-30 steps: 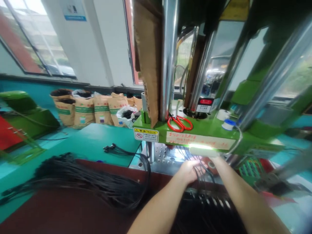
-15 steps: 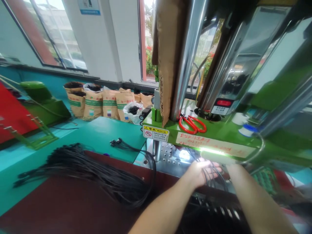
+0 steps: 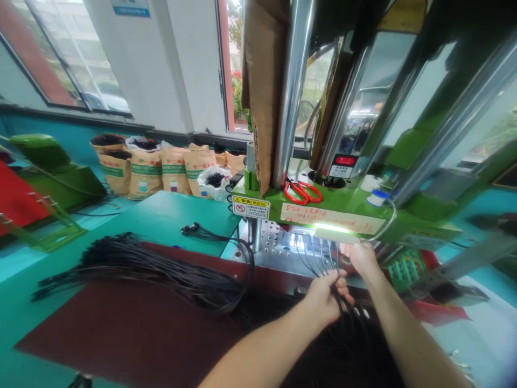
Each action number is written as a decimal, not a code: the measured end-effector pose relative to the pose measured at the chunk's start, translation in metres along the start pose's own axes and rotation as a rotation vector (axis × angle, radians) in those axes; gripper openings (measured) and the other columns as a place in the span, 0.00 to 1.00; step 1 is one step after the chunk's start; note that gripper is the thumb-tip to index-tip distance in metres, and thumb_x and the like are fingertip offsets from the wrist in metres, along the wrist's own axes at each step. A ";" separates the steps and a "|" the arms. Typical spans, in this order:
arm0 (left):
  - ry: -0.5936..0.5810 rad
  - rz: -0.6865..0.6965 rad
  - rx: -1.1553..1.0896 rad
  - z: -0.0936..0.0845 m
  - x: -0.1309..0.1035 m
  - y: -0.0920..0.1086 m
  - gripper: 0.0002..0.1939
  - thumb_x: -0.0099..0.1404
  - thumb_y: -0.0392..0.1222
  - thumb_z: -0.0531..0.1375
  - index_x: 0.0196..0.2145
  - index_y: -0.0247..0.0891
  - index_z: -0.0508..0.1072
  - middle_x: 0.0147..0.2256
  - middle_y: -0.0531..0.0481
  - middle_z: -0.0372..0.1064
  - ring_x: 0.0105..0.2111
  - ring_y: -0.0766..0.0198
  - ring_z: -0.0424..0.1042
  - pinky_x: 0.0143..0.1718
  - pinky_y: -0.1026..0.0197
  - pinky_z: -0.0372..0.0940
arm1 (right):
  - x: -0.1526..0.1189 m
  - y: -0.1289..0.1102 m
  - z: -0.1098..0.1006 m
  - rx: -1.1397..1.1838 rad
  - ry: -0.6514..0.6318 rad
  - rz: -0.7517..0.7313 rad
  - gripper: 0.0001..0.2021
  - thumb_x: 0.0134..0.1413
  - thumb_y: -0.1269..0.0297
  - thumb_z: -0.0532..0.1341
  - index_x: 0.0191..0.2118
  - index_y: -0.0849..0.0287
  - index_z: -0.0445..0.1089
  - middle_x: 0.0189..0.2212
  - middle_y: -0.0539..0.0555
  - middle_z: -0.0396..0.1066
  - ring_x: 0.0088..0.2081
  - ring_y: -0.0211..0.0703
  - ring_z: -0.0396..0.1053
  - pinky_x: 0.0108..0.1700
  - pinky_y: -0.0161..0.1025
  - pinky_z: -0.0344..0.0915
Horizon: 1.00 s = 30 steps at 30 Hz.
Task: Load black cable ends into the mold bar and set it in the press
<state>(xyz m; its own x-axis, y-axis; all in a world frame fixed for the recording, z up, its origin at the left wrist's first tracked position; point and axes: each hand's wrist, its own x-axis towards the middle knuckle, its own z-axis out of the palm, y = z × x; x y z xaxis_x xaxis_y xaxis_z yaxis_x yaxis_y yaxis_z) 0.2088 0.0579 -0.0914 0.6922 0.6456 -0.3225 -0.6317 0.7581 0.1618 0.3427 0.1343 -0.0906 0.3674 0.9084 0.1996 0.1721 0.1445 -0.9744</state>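
Head view: the left hand (image 3: 328, 295) is closed around a bunch of black wires (image 3: 319, 257) just above the counter (image 3: 121, 334). Beyond it, the right hand (image 3: 361, 257) pinches the wire ends at the metal plate (image 3: 274, 249) beneath the green machine (image 3: 347, 207), where red scissors (image 3: 302, 191) lie.

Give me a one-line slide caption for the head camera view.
Left hand gathers black cables while right hand reaches under the green machine.
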 end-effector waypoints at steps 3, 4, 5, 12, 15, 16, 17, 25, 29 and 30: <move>-0.043 -0.035 -0.067 -0.003 -0.014 -0.005 0.06 0.61 0.34 0.50 0.29 0.31 0.64 0.17 0.59 0.47 0.14 0.77 0.48 0.19 0.71 0.48 | -0.009 -0.003 0.002 0.104 0.034 0.003 0.14 0.45 0.57 0.57 0.18 0.57 0.55 0.08 0.45 0.55 0.11 0.31 0.53 0.12 0.29 0.48; -0.056 -0.050 -0.081 -0.004 -0.020 -0.007 0.06 0.62 0.35 0.49 0.29 0.31 0.63 0.17 0.60 0.46 0.13 0.77 0.48 0.19 0.72 0.46 | -0.012 -0.004 0.002 0.132 0.052 0.004 0.12 0.44 0.57 0.57 0.19 0.57 0.56 0.07 0.44 0.54 0.10 0.31 0.52 0.11 0.29 0.47; -0.067 -0.066 -0.092 -0.005 -0.025 -0.008 0.07 0.62 0.35 0.49 0.29 0.31 0.63 0.16 0.60 0.45 0.13 0.78 0.47 0.18 0.72 0.45 | -0.015 -0.006 0.002 0.157 0.073 0.005 0.11 0.43 0.57 0.57 0.21 0.57 0.57 0.06 0.42 0.53 0.09 0.31 0.52 0.11 0.28 0.46; -0.171 -0.173 -0.114 -0.018 -0.082 -0.025 0.05 0.59 0.34 0.52 0.28 0.29 0.64 0.17 0.61 0.40 0.13 0.78 0.42 0.16 0.73 0.39 | -0.035 -0.024 0.005 0.228 0.115 0.051 0.11 0.42 0.57 0.60 0.27 0.59 0.61 0.11 0.44 0.60 0.09 0.30 0.53 0.08 0.26 0.43; -0.278 -0.227 0.047 -0.020 -0.121 -0.034 0.05 0.57 0.37 0.56 0.28 0.31 0.64 0.17 0.60 0.42 0.14 0.77 0.40 0.17 0.72 0.39 | -0.043 -0.030 0.008 0.238 0.119 0.075 0.12 0.42 0.56 0.61 0.28 0.59 0.61 0.11 0.44 0.59 0.10 0.30 0.54 0.09 0.25 0.46; -0.314 -0.229 0.112 -0.020 -0.134 -0.034 0.06 0.57 0.38 0.57 0.28 0.31 0.64 0.17 0.60 0.42 0.14 0.77 0.40 0.17 0.71 0.39 | -0.045 -0.031 0.008 0.242 0.124 0.079 0.13 0.41 0.56 0.62 0.27 0.59 0.61 0.10 0.43 0.58 0.10 0.30 0.55 0.10 0.25 0.47; -0.341 -0.214 0.160 -0.019 -0.146 -0.030 0.07 0.57 0.39 0.57 0.28 0.32 0.65 0.16 0.60 0.42 0.14 0.76 0.40 0.17 0.71 0.40 | -0.047 -0.031 0.006 0.244 0.130 0.083 0.13 0.40 0.55 0.62 0.27 0.58 0.60 0.10 0.42 0.56 0.10 0.30 0.54 0.10 0.26 0.48; -0.080 0.907 0.111 0.006 -0.199 0.158 0.13 0.67 0.38 0.44 0.25 0.35 0.58 0.17 0.60 0.39 0.14 0.76 0.42 0.15 0.73 0.45 | -0.069 -0.015 -0.042 0.117 -0.005 0.221 0.15 0.38 0.55 0.65 0.28 0.61 0.65 0.06 0.41 0.50 0.10 0.31 0.53 0.12 0.27 0.47; 0.598 1.344 0.300 -0.015 -0.176 0.243 0.13 0.66 0.38 0.43 0.23 0.37 0.52 0.17 0.61 0.37 0.14 0.76 0.41 0.17 0.71 0.48 | -0.075 -0.001 -0.068 0.124 -0.220 0.305 0.15 0.39 0.57 0.66 0.32 0.60 0.64 0.12 0.45 0.60 0.16 0.34 0.59 0.17 0.31 0.54; 0.679 1.366 0.322 -0.025 -0.165 0.252 0.13 0.66 0.37 0.42 0.23 0.38 0.51 0.17 0.62 0.37 0.14 0.76 0.42 0.17 0.70 0.48 | -0.074 0.001 -0.074 0.084 -0.282 0.305 0.16 0.38 0.59 0.66 0.33 0.60 0.65 0.15 0.46 0.63 0.18 0.36 0.61 0.19 0.32 0.57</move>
<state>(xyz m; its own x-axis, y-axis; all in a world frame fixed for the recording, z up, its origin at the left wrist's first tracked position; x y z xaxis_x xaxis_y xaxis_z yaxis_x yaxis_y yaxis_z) -0.0739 0.1401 -0.0209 -0.6619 0.7428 -0.1007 -0.4672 -0.3038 0.8303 0.3830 0.0380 -0.0991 0.1240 0.9845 -0.1239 0.0146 -0.1267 -0.9918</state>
